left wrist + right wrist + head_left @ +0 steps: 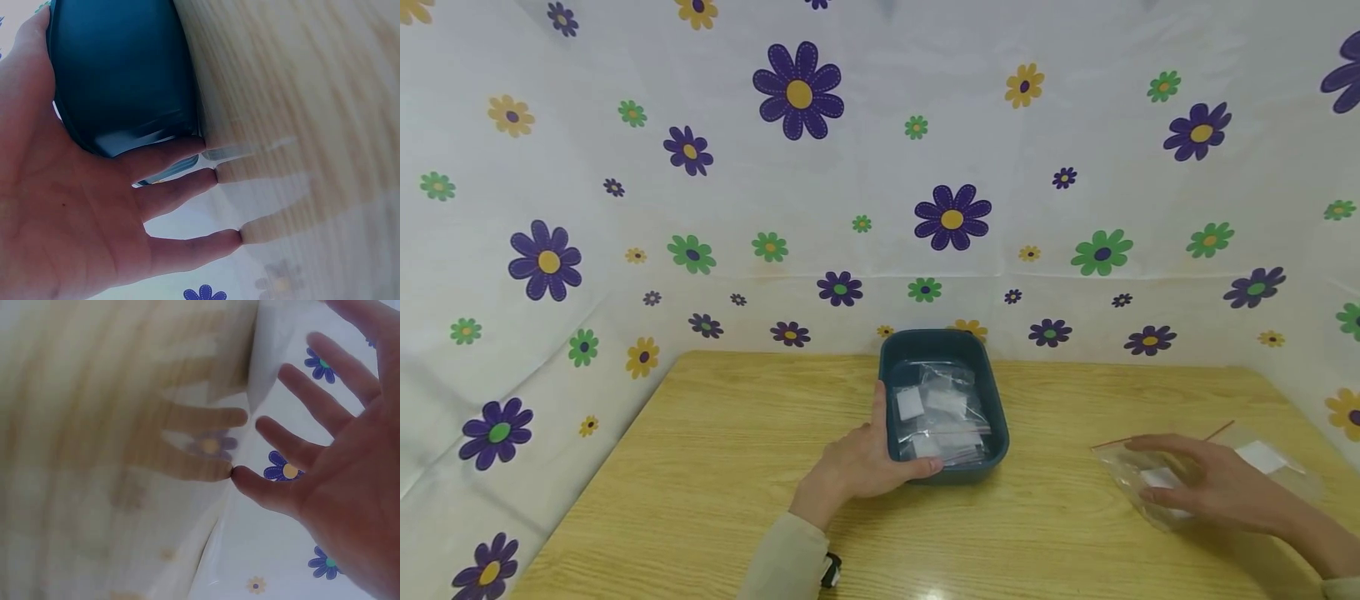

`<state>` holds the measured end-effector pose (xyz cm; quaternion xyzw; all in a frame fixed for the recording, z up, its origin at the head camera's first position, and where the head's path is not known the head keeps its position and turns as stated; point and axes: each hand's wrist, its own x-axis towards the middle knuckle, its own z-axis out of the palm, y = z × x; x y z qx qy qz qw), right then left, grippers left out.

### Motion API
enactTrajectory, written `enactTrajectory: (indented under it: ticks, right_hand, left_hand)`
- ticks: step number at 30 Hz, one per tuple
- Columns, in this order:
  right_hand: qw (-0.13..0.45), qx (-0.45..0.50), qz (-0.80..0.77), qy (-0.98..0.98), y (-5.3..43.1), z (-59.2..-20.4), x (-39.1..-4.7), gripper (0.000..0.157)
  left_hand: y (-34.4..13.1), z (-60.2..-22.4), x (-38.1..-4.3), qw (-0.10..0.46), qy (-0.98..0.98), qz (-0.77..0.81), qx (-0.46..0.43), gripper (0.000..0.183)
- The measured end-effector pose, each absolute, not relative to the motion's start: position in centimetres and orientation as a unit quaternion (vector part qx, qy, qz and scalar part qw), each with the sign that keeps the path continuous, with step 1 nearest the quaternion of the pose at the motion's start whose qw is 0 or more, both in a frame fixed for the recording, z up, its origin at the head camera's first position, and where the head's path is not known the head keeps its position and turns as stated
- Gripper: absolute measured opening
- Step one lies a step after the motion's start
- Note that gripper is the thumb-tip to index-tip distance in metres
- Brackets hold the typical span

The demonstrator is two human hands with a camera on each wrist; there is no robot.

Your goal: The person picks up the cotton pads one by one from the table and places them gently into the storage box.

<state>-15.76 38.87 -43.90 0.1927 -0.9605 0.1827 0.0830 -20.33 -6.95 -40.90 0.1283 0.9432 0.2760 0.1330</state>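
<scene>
Straight and apart, the fingers of my left hand are bracing the near left corner of a dark teal plastic bin, the index finger lying along the left rim and the thumb lying across the near one. They are not clamping it, so a sideways knock is risking a slide or a turn across the glossy wood-grain table, and a hard forward push is risking a bump into the floral cloth just behind. Inside the bin, clear bags with white inserts are lying loosely overlapped, so a jolt would be shifting the heap. Well apart, to the right, my right hand is arching over a red-sealed clear bag, thumb and fingers separated, a white insert showing between them; whether they are touching the plastic, I cannot tell. Another white insert is showing beyond that hand, perhaps in a second, overlapping bag. If so, I am risking pinching both layers at once, or dragging the lower one along; such thin film is also likely to be slipping or crumpling under a light pinch.
</scene>
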Motion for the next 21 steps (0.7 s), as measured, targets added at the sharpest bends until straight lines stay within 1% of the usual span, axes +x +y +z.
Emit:
enactTrajectory:
  ticks: [3,8,14,19,21]
  right_hand:
    - [0.078,0.216,0.17,-0.958,39.34,-44.13,-15.91,0.054]
    - [0.076,0.235,0.158,-0.956,39.78,-44.54,-16.07,0.047]
    - [0.075,0.228,0.14,-0.961,39.7,-44.63,-16.1,0.04]
    - [0.055,0.213,0.145,-0.965,39.61,-44.3,-16.11,0.029]
    - [0.056,0.217,0.157,-0.962,39.66,-44.25,-16.17,0.025]
  left_hand:
    - [-6.92,-40.95,-20.33,0.134,0.943,0.276,0.128,0.135]
    - [-6.92,-40.89,-20.22,0.132,0.942,0.28,0.132,0.135]
    - [-6.96,-40.82,-20.18,0.132,0.941,0.283,0.131,0.134]
    - [-6.93,-40.97,-20.27,0.133,0.941,0.283,0.129,0.134]
    - [-6.91,-41.05,-20.31,0.133,0.942,0.281,0.129,0.134]
